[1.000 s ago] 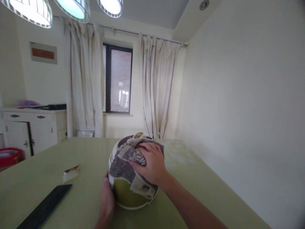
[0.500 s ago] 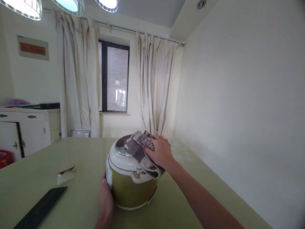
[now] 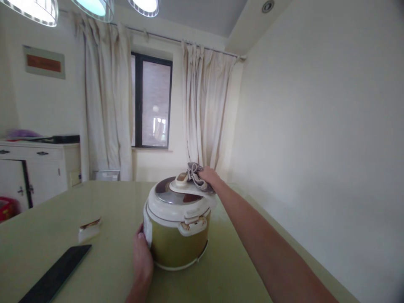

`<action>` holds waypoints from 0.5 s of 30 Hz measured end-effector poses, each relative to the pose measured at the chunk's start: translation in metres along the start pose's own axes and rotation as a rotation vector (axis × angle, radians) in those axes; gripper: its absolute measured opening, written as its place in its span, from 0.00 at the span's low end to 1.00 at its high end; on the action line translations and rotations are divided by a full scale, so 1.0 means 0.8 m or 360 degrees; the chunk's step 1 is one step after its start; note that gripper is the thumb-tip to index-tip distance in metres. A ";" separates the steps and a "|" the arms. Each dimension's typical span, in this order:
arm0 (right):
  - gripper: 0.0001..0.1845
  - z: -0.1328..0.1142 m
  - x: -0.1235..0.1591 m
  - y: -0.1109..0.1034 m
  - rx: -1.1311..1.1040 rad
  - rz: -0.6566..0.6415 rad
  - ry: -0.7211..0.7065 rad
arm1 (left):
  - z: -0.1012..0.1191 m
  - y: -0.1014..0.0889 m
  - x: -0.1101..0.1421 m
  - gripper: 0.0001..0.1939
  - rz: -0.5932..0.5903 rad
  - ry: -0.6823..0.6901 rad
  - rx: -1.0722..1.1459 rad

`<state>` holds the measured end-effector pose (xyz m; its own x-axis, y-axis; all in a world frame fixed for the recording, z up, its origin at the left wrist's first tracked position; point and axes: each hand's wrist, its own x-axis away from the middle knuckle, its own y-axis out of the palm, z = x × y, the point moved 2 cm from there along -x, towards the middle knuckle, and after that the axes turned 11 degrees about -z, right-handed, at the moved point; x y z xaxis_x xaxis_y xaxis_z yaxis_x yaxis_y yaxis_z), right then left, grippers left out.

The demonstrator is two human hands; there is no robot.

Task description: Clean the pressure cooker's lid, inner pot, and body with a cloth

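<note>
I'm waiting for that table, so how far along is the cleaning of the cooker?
Partway, I'd judge. The lid's white rim already looks mostly clean. The right hand has the cloth at the lid's far right, while the left hand rests against the cooker. Brown marks show around the front latch, so that's probably left.

The cloth (image 3: 197,176), which a second ago was spread over the lid (image 3: 162,208) and down the front of the cooker (image 3: 179,244), is now bunched at the lid's far right side. The right hand (image 3: 209,176) has gone with it, its forearm reaching farther out. The dark panel, raised handle (image 3: 182,178) and front latch (image 3: 193,226) (stained brown in places) have come into view. The head view has swung slightly right, cutting off more of the red tub (image 3: 7,209).
</note>
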<state>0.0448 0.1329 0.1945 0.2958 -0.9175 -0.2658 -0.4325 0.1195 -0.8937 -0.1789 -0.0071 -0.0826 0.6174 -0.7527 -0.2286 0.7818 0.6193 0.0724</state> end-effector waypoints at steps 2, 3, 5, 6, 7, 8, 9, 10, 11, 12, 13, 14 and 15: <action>0.24 -0.002 0.015 -0.001 0.0038 -0.0062 0.0011 | 0.002 -0.002 -0.002 0.41 0.0009 -0.0023 0.0018; 0.23 -0.003 0.027 -0.002 0.0074 -0.0077 -0.0013 | 0.003 -0.002 -0.002 0.41 0.0003 -0.0038 0.0027; 0.21 -0.005 0.056 -0.005 0.0170 -0.0001 -0.0180 | 0.004 -0.001 -0.005 0.41 -0.0028 -0.0056 0.0037; 0.20 -0.006 0.072 -0.005 0.0231 0.0060 -0.0303 | 0.004 0.000 -0.006 0.40 -0.0059 -0.0062 0.0037; 0.20 -0.007 0.089 -0.004 0.0291 0.0122 -0.0441 | 0.003 0.001 -0.007 0.40 -0.0086 -0.0075 0.0038; 0.18 -0.008 0.106 -0.002 0.0338 0.0163 -0.0577 | 0.003 0.003 -0.008 0.39 -0.0101 -0.0091 0.0041; 0.17 -0.009 0.121 0.001 0.0358 0.0175 -0.0703 | 0.002 0.003 -0.008 0.40 -0.0109 -0.0099 0.0046; 0.17 -0.011 0.135 0.005 0.0354 0.0164 -0.0812 | 0.001 0.004 -0.009 0.40 -0.0108 -0.0097 0.0053; 0.17 -0.014 0.146 0.010 0.0330 0.0135 -0.0900 | 0.000 0.005 -0.009 0.40 -0.0113 -0.0093 0.0056; 0.17 -0.018 0.155 0.014 0.0296 0.0100 -0.0970 | -0.002 0.005 -0.010 0.40 -0.0107 -0.0088 0.0060; 0.19 -0.023 0.161 0.017 0.0263 0.0064 -0.1033 | -0.004 0.005 -0.010 0.40 -0.0101 -0.0083 0.0067; 0.20 -0.031 0.165 0.020 0.0246 0.0029 -0.1102 | -0.007 0.004 -0.011 0.39 -0.0092 -0.0078 0.0073; 0.22 -0.040 0.167 0.023 0.0255 -0.0009 -0.1185 | -0.010 0.003 -0.012 0.39 -0.0078 -0.0064 0.0067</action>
<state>0.0488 0.0001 0.1539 0.8187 -0.4270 -0.3841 -0.3171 0.2215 -0.9222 -0.1835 0.0032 -0.0878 0.5807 -0.7907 -0.1937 0.8136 0.5722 0.1032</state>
